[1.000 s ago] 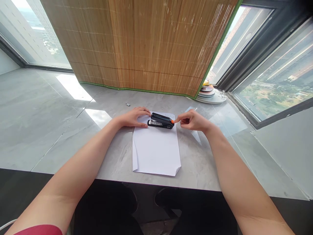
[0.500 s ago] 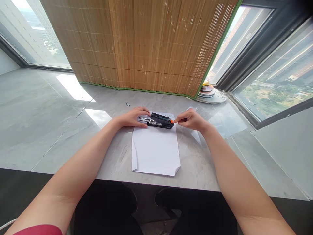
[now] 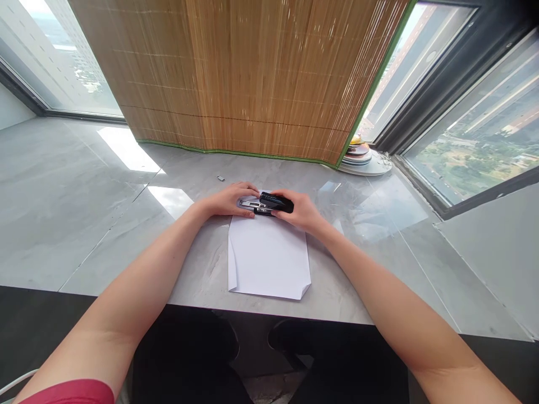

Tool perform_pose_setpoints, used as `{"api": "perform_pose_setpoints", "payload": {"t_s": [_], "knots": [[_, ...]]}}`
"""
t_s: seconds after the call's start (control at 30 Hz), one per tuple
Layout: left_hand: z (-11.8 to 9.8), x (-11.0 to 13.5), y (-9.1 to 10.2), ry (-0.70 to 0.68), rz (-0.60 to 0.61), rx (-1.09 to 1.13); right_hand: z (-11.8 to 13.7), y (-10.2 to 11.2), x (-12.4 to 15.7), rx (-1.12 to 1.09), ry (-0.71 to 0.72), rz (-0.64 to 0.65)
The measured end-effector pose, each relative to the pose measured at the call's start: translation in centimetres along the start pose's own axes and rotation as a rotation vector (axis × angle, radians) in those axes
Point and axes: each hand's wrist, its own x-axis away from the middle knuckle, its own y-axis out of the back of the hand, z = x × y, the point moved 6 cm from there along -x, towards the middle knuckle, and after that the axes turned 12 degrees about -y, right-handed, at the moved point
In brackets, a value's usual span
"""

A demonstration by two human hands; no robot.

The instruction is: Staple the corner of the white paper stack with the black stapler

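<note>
A black stapler (image 3: 269, 202) lies across the far end of a white paper stack (image 3: 268, 259) on the grey counter (image 3: 84, 213). Its metal staple tray sticks out to the left. My right hand (image 3: 298, 212) is wrapped over the stapler's right half, fingers closed around it. My left hand (image 3: 231, 200) lies flat on the paper's far left corner, fingers stretched toward the tray's end. The paper's near corners curl up.
A bamboo blind (image 3: 252, 78) hangs behind the counter. A stack of plates (image 3: 362, 160) stands at the back right by the window. A small strip of staples (image 3: 220, 179) lies on the counter beyond my left hand. The counter's front edge runs just below the paper.
The staple tray has slid out to the left. My right hand moved from pinching the orange tab at the stapler's right end to gripping the stapler body. The left hand stayed put.
</note>
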Motion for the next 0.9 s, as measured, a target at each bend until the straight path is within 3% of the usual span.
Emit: {"api": "perform_pose_setpoints", "payload": {"t_s": [0.23, 0.4, 0.47, 0.57, 0.63, 0.7, 0.77, 0.83, 0.9], "knots": [[-0.2, -0.2, 0.0, 0.014, 0.005, 0.006, -0.8, 0.0, -0.1, -0.067, -0.055, -0.069], [-0.2, 0.1, 0.6, 0.047, -0.088, 0.097, -0.3, 0.8, 0.4, -0.115, -0.026, -0.153], [-0.2, 0.0, 1.2, 0.086, -0.243, 0.144, 0.1, 1.7, 0.7, -0.070, 0.014, -0.264], [-0.2, 0.0, 1.8, 0.208, -0.647, 0.240, 0.9, 2.6, 1.4, 0.085, 0.113, -0.442], [-0.2, -0.3, 0.9, 0.275, -0.814, 0.434, 1.5, 2.7, 1.7, 0.202, 0.196, -0.496], [-0.2, -1.3, -0.8, 0.316, -0.770, 0.736, 2.3, 2.3, 1.8, 0.310, 0.265, -0.462], [-0.4, -2.0, -2.3, 0.346, -0.618, 1.002, 2.9, 1.7, 1.9, 0.389, 0.312, -0.361], [-0.6, -2.0, -2.8, 0.373, -0.522, 1.148, 3.4, 1.2, 2.0, 0.434, 0.337, -0.252], [-0.3, -1.6, -2.7, 0.402, -0.519, 1.212, 3.8, 0.9, 2.0, 0.452, 0.345, -0.171]]}}
